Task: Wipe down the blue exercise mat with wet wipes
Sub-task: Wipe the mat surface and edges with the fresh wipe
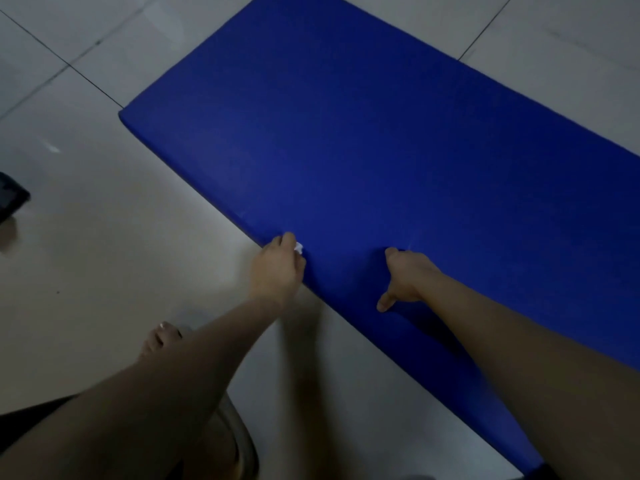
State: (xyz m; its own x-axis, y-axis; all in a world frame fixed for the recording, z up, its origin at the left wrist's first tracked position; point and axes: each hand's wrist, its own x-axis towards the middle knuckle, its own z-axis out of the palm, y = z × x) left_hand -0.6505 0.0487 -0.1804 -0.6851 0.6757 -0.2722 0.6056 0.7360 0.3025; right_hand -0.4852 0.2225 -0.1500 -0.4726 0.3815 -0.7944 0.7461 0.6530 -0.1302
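Observation:
The blue exercise mat (363,133) lies flat on a pale tiled floor, running from upper middle to lower right. My left hand (278,263) rests at the mat's near long edge, fingers closed around a small white wet wipe (298,248) that only peeks out past the knuckles. My right hand (403,277) presses on the mat a little to the right, fingers curled down against the surface and thumb pointing back toward me; nothing shows in it.
Pale floor tiles (104,237) with dark grout lines surround the mat. A dark object (10,195) sits at the left edge. My bare foot (159,337) stands on the floor below the left forearm, near a grey rounded object (242,445).

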